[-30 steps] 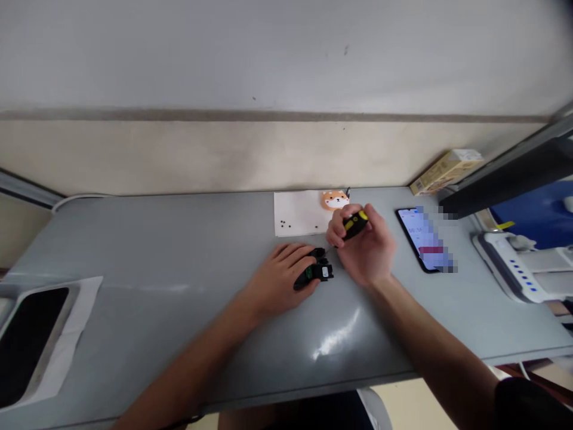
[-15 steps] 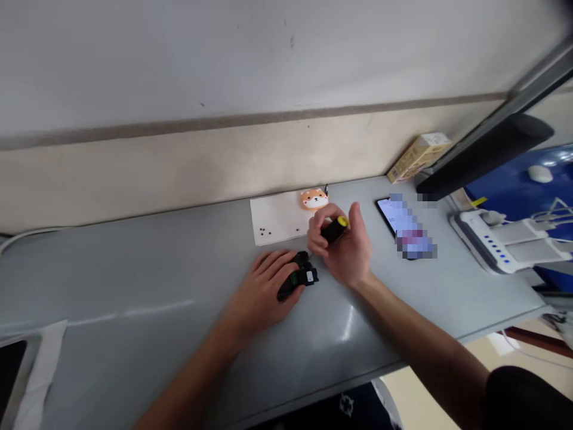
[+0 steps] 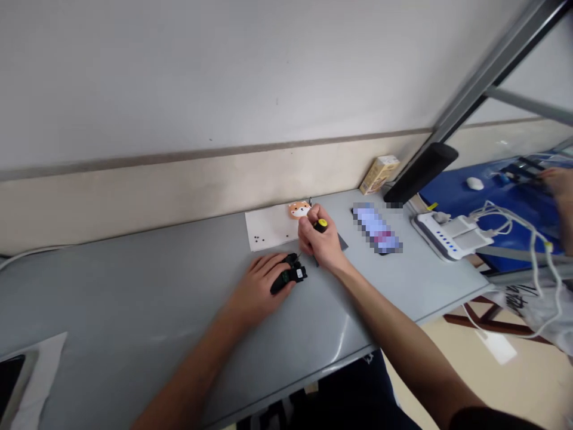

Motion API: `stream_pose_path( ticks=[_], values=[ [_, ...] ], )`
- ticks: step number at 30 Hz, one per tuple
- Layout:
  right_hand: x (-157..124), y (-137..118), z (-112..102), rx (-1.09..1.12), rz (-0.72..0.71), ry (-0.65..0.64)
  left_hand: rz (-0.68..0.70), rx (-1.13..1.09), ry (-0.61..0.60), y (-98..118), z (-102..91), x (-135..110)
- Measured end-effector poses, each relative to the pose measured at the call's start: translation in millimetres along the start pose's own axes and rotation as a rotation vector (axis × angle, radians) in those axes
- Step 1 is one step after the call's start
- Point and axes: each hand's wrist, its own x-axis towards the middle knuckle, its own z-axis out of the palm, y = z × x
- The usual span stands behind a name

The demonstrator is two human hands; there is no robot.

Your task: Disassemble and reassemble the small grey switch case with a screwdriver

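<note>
My left hand (image 3: 257, 286) is closed over what looks like an opened black computer mouse (image 3: 280, 282), pressing it to the grey desk. A green piece and a small white label show on it. In my right hand (image 3: 320, 239) is a screwdriver (image 3: 321, 225) with a black and yellow handle, wrapped by the fingers. Its thin tip points down at the mouse's front end; contact there is too small to tell. Several tiny dark screws (image 3: 256, 239) lie on a white paper sheet (image 3: 273, 224) behind the hands. A flat dark piece (image 3: 342, 242) shows partly behind my right hand.
An orange dog-faced pouch (image 3: 299, 209) rests on the paper. To the right are a phone (image 3: 376, 230), a small carton (image 3: 378, 174), a black cylinder (image 3: 421, 173) and a power strip (image 3: 452, 236) with white cables. Another person's hand (image 3: 557, 182) is at far right.
The view has swung right. My right hand has turned from a loose, palm-up hold to a tighter grip on the screwdriver. My left hand stays on the mouse.
</note>
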Motion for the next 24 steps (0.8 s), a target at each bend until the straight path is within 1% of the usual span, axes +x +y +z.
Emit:
stream_pose_path(
  ticks=[4, 6, 11, 15, 17, 18, 19, 20, 21, 23, 24],
  values=[
    [-1.5, -0.6, -0.2, 0.009, -0.039, -0.104, 0.006, 0.013, 0.008, -1.5, 0.3, 1.0],
    [-4.9, -1.1, -1.7, -0.002, -0.067, -0.116, 0.004, 0.025, 0.018, -1.6, -0.3, 1.0],
    [-15.2, 6.3, -7.9, -0.102, -0.179, 0.015, 0.015, 0.047, 0.021, -0.9, -2.2, 1.5],
    [-17.3, 12.9, -7.5, -0.054, -0.215, 0.071, 0.029, 0.042, 0.032, 4.6, -2.3, 8.2],
    [-19.0, 12.8, -6.2, -0.008, -0.218, 0.079, 0.042, 0.060, 0.023, 7.7, -6.5, 8.2],
    [-20.5, 11.9, -5.8, 0.017, -0.212, 0.075, 0.040, 0.085, 0.025, 8.4, -11.4, 4.4],
    [-22.4, 10.6, -5.8, 0.038, -0.202, 0.066, 0.023, 0.123, 0.050, 8.2, -18.7, -3.3],
    [-24.4, 9.2, -6.2, 0.051, -0.194, 0.055, -0.024, 0.177, 0.088, 7.1, -28.5, -15.8],
    [-26.3, 7.7, -6.9, 0.055, -0.184, 0.047, -0.119, 0.239, 0.173, 5.5, -40.5, -33.4],
    [-29.1, 5.0, -8.6, 0.043, -0.168, 0.056, -0.409, 0.420, 0.363, 1.7, -69.6, -82.1],
    [-29.9, 3.9, -9.3, 0.037, -0.160, 0.067, -0.569, 0.525, 0.400, 0.1, -85.1, -110.7]
  ],
)
